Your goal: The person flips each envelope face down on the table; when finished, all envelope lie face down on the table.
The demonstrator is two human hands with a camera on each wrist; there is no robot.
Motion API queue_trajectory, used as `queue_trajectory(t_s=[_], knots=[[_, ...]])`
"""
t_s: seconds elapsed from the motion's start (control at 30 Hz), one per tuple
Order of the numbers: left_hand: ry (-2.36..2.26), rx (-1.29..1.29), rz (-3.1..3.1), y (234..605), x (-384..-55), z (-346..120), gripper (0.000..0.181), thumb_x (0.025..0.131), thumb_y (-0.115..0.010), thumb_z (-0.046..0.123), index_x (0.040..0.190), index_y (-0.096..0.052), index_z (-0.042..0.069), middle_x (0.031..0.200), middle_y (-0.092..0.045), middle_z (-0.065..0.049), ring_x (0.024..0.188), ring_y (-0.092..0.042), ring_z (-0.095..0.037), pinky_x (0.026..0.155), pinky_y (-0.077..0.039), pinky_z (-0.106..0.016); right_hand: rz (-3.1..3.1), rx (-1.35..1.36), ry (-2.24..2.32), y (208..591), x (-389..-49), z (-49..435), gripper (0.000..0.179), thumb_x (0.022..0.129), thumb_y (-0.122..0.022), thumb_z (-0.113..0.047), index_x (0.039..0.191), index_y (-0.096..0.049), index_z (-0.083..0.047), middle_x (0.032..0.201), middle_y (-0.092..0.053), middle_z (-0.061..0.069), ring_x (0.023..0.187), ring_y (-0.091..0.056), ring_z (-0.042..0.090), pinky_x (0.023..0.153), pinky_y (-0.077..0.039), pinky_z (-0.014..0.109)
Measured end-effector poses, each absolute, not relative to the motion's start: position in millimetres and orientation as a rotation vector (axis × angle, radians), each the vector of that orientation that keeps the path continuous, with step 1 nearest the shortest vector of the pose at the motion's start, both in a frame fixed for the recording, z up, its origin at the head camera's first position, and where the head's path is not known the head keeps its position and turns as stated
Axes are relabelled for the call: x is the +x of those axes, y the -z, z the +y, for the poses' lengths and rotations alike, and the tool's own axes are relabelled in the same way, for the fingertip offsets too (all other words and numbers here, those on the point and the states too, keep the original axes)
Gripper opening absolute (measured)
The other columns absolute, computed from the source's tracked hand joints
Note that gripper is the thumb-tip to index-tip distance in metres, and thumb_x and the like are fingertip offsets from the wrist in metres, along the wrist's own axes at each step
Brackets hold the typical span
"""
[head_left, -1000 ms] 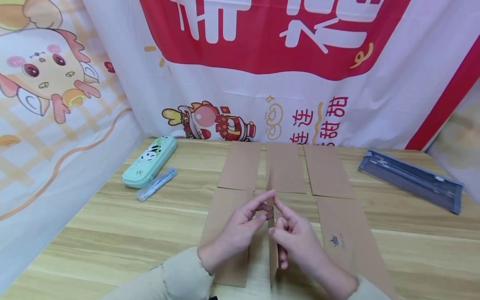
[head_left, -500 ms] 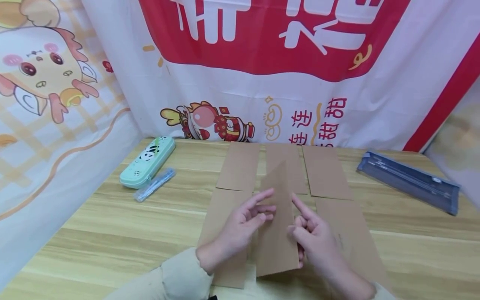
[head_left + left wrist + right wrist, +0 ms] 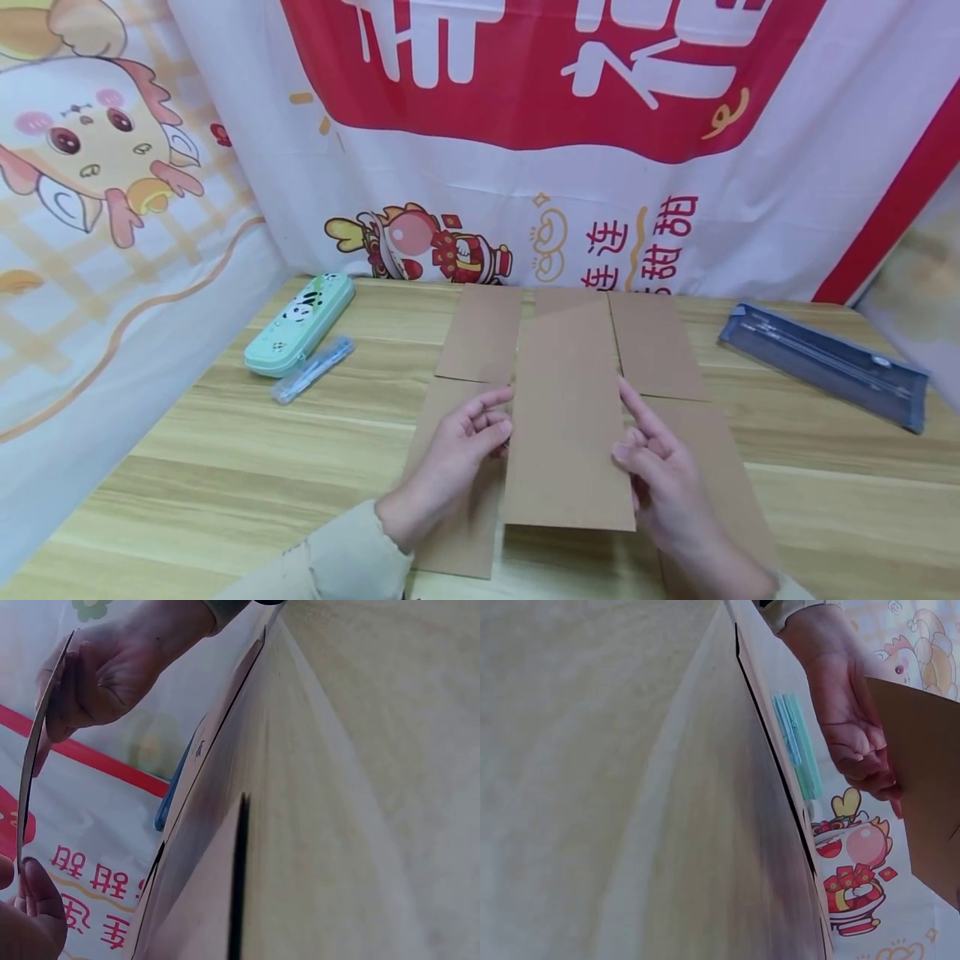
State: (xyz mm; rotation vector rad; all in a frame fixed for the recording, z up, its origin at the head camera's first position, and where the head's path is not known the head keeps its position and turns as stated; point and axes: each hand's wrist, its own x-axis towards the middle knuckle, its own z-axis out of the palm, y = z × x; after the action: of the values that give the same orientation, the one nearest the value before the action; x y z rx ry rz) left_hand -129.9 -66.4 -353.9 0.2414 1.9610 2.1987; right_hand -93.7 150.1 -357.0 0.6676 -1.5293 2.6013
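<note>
A brown cardboard sheet (image 3: 567,425) is held up flat above the table in the head view, tilted slightly. My left hand (image 3: 459,450) pinches its left long edge between thumb and fingers. On the opposite edge my right hand (image 3: 663,471) holds it, the thumb on top and the index finger stretched along the side. In the left wrist view the sheet (image 3: 34,750) appears edge-on and slightly bowed, raised off the tabletop. The sheet's face (image 3: 926,772) shows in the right wrist view, the left hand (image 3: 851,720) at its edge.
More brown sheets lie flat: a left one (image 3: 457,517), a right one (image 3: 712,467), and three at the back, including the back-left one (image 3: 480,333). A mint pencil case (image 3: 300,325), a blue pen packet (image 3: 313,369) and a blue zip pouch (image 3: 825,367) flank them.
The sheet has turned from standing edge-on to lying face up between the hands. My hands have moved apart, the right one going rightward.
</note>
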Motion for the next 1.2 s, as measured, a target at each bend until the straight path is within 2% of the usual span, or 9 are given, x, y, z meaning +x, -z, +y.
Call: queue_trajectory(t_s=[0.07, 0.13, 0.27, 0.37, 0.43, 0.67, 0.97, 1.2], knots=[[-2.206, 0.236, 1.94, 353.4, -130.1, -66.4, 0.044, 0.087, -0.052, -0.004, 0.13, -0.045, -0.004, 0.082, -0.058, 0.004, 0.07, -0.052, -0.008, 0.068, -0.047, -0.021, -1.55, 0.665, -2.607, 358.6, -94.0, 153.1, 0.067, 0.085, -0.034, 0.016, 0.14, -0.042, -0.022, 0.067, -0.047, -0.012, 0.041, -0.018, 0.021, 0.033, -0.01, 0.033], [-2.212, 0.237, 1.924, 352.8, -130.2, -66.9, 0.044, 0.086, -0.053, -0.005, 0.13, -0.045, -0.004, 0.081, -0.058, 0.005, 0.069, -0.052, -0.007, 0.067, -0.047, -0.02, -1.634, 0.628, -2.585, 359.2, -93.8, 157.1, 0.067, 0.086, -0.035, 0.016, 0.14, -0.041, -0.024, 0.067, -0.048, -0.012, 0.039, -0.023, 0.015, 0.031, -0.015, 0.03], [-2.208, 0.25, 1.901, 352.0, -129.8, -68.4, 0.047, 0.084, -0.054, -0.007, 0.13, -0.045, -0.005, 0.082, -0.06, 0.005, 0.07, -0.054, -0.007, 0.068, -0.049, -0.019, -2.027, 0.403, -2.38, 354.9, -91.7, 166.9, 0.067, 0.086, -0.047, 0.01, 0.145, -0.03, -0.018, 0.069, -0.048, -0.008, 0.047, -0.039, 0.005, 0.034, -0.033, 0.023], [-2.181, 0.262, 1.905, 352.0, -128.6, -69.2, 0.049, 0.082, -0.056, -0.007, 0.13, -0.045, -0.005, 0.083, -0.06, 0.003, 0.071, -0.055, -0.007, 0.069, -0.05, -0.019, -2.344, 0.258, -2.169, 349.1, -91.3, 173.2, 0.071, 0.085, -0.056, 0.004, 0.147, -0.024, -0.009, 0.073, -0.049, -0.002, 0.051, -0.045, 0.007, 0.04, -0.045, 0.026], [-2.147, 0.263, 1.913, 352.8, -127.8, -69.7, 0.051, 0.081, -0.057, -0.008, 0.13, -0.045, -0.004, 0.085, -0.06, 0.001, 0.072, -0.056, -0.008, 0.069, -0.051, -0.019, -2.503, 0.278, -2.078, 346.8, -92.0, 177.1, 0.075, 0.084, -0.06, 0.0, 0.147, -0.019, -0.005, 0.076, -0.052, 0.002, 0.052, -0.049, 0.01, 0.043, -0.049, 0.029], [-1.858, 0.349, 2.015, 356.2, -124.4, -72.9, 0.063, 0.076, -0.062, -0.008, 0.135, -0.04, -0.005, 0.093, -0.058, -0.008, 0.08, -0.056, -0.009, 0.073, -0.05, -0.017, -2.838, 0.505, -1.909, 348.0, -94.0, 187.0, 0.093, 0.083, -0.067, -0.016, 0.144, 0.0, 0.009, 0.066, -0.053, 0.007, 0.049, -0.054, 0.014, 0.047, -0.052, 0.033], [-1.662, 0.345, 2.052, 357.5, -122.0, -71.3, 0.071, 0.07, -0.065, -0.013, 0.134, -0.036, -0.012, 0.093, -0.052, -0.007, 0.07, -0.052, -0.008, 0.059, -0.045, -0.013, -2.988, 0.512, -1.969, 359.7, -96.9, 187.5, 0.1, 0.082, -0.069, -0.017, 0.138, 0.006, 0.017, 0.064, -0.054, 0.006, 0.05, -0.056, 0.017, 0.046, -0.053, 0.033], [-1.52, 0.387, 2.151, 357.0, -119.9, -68.6, 0.068, 0.068, -0.065, -0.014, 0.13, -0.039, -0.016, 0.089, -0.052, -0.006, 0.07, -0.053, -0.009, 0.056, -0.044, -0.014, -3.038, 0.541, -1.973, 364.5, -99.8, 187.1, 0.098, 0.081, -0.069, -0.014, 0.137, 0.005, 0.019, 0.06, -0.051, 0.003, 0.047, -0.054, 0.015, 0.043, -0.052, 0.032]])
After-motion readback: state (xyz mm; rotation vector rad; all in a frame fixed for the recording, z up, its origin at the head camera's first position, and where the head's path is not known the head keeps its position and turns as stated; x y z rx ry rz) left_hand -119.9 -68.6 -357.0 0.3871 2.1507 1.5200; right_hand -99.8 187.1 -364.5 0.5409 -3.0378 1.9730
